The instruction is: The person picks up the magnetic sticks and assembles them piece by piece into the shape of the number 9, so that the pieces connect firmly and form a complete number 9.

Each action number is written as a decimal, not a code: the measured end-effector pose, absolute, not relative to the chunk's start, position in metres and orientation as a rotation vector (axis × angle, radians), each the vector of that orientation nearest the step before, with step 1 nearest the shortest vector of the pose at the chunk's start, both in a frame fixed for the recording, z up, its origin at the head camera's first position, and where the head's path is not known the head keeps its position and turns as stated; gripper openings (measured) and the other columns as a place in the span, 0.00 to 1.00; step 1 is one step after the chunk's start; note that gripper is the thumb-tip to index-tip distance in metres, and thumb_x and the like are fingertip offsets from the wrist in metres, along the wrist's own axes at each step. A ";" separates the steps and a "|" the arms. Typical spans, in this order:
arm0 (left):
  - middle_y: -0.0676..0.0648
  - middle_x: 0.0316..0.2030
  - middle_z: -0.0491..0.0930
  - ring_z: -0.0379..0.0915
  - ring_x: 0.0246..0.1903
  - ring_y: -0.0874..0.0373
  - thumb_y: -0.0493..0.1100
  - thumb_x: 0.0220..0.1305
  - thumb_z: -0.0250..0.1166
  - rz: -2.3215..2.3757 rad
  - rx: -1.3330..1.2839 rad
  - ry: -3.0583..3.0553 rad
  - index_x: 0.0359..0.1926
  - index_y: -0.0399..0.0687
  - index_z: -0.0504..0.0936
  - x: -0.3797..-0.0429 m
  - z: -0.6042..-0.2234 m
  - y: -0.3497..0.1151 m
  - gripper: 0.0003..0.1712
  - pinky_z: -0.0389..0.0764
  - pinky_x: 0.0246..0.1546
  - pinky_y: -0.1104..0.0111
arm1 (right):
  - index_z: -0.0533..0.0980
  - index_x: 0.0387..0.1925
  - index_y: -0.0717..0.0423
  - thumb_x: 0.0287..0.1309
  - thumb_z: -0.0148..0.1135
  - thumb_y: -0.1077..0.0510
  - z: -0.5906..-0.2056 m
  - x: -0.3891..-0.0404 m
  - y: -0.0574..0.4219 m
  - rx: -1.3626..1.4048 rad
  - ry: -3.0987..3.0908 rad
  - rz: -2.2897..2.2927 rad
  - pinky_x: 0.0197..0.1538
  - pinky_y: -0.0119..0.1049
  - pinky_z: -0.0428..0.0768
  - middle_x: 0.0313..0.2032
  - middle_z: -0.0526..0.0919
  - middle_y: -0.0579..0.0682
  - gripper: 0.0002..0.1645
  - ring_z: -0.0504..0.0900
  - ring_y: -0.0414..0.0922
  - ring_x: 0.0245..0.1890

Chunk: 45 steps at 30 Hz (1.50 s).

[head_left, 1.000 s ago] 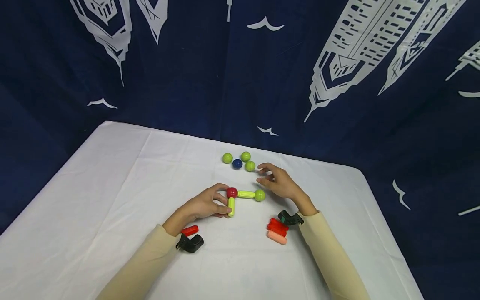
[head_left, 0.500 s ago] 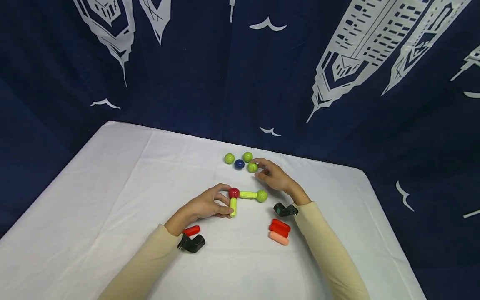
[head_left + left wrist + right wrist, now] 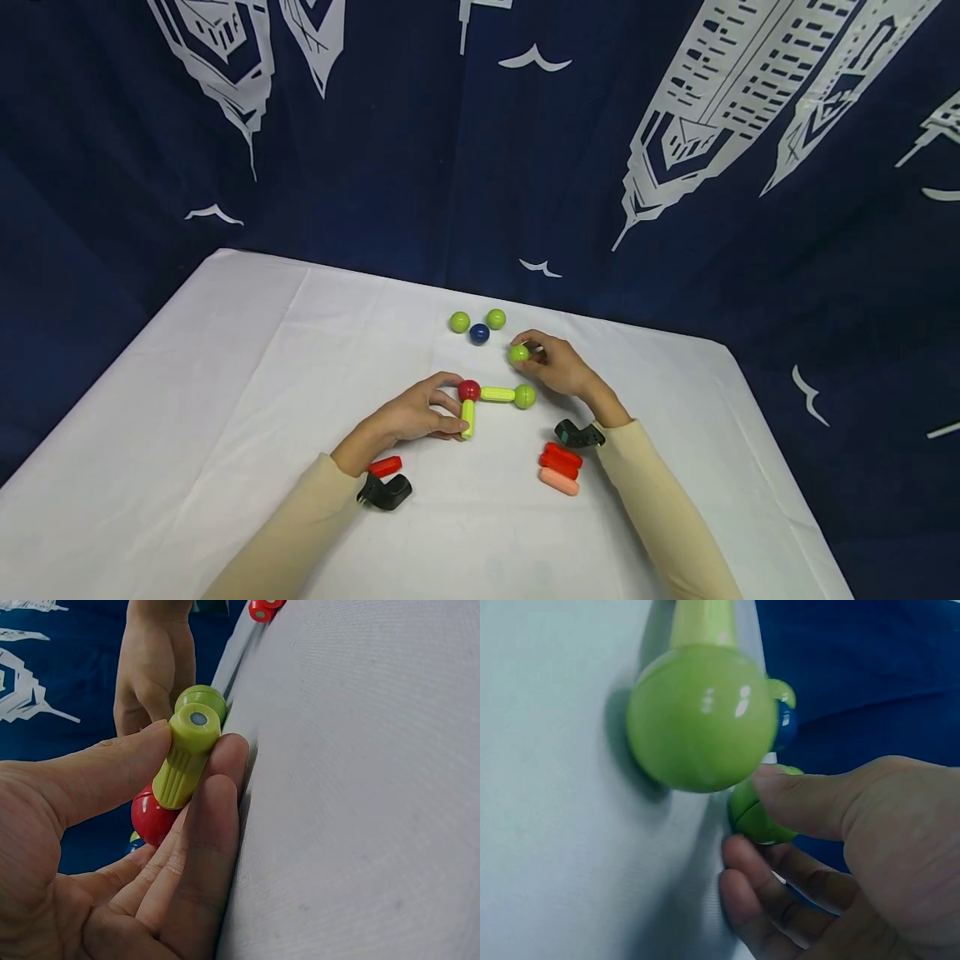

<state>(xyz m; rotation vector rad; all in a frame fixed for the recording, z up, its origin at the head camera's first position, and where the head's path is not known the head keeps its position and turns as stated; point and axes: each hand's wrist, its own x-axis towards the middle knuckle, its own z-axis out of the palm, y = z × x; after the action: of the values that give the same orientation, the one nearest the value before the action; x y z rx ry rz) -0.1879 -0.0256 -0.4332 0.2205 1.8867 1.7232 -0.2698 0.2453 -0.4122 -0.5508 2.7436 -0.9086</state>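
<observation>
My left hand [image 3: 416, 412] pinches a yellow-green magnetic stick [image 3: 180, 761] between thumb and fingers. That stick joins a red ball [image 3: 468, 390], from which a second yellow-green stick [image 3: 497, 394] runs right to a green ball [image 3: 524, 396], forming an L. The left forefinger lies at the red ball. Just behind the L's right end, my right hand [image 3: 558, 365] holds a loose green ball [image 3: 518, 354] between thumb and fingers. In the right wrist view this held ball [image 3: 754, 814] is partly covered by the thumb, and the L's end ball [image 3: 701, 718] looms large in front.
Toward the table's back sit two green balls [image 3: 460, 322] and a dark blue ball [image 3: 479, 334]. Red sticks [image 3: 561, 460] and a salmon stick [image 3: 558, 482] lie beside the right wrist. Another red stick [image 3: 386, 467] is by the left wrist. White cloth [image 3: 225, 400] covers the table.
My right hand reached the nearest green ball of the back group, took hold of it and drew it toward the L. The left hand has kept its grip on the stick.
</observation>
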 end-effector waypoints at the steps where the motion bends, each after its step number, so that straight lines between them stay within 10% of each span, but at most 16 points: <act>1: 0.40 0.44 0.82 0.86 0.34 0.55 0.28 0.58 0.70 1.725 0.219 1.887 0.70 0.39 0.62 -0.188 -0.434 -0.026 0.42 0.85 0.41 0.65 | 0.75 0.57 0.52 0.65 0.64 0.59 -0.411 -0.268 0.246 -0.549 2.745 -0.922 0.55 0.51 0.79 0.53 0.80 0.59 0.19 0.82 0.55 0.49; 45: 0.39 0.47 0.83 0.85 0.36 0.55 0.29 0.60 0.69 1.748 0.211 1.869 0.72 0.44 0.62 -0.191 -0.439 -0.029 0.41 0.85 0.42 0.66 | 0.78 0.49 0.51 0.56 0.75 0.55 -0.411 -0.170 0.212 -0.944 2.648 -0.955 0.48 0.39 0.83 0.40 0.83 0.41 0.20 0.84 0.40 0.39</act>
<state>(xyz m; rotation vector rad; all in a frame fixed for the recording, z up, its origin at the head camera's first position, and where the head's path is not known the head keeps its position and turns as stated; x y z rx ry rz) -0.1905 -0.0287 -0.4386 0.2106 1.8695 1.7484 -0.1702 0.2122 -0.4107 -0.9440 2.6480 -0.9549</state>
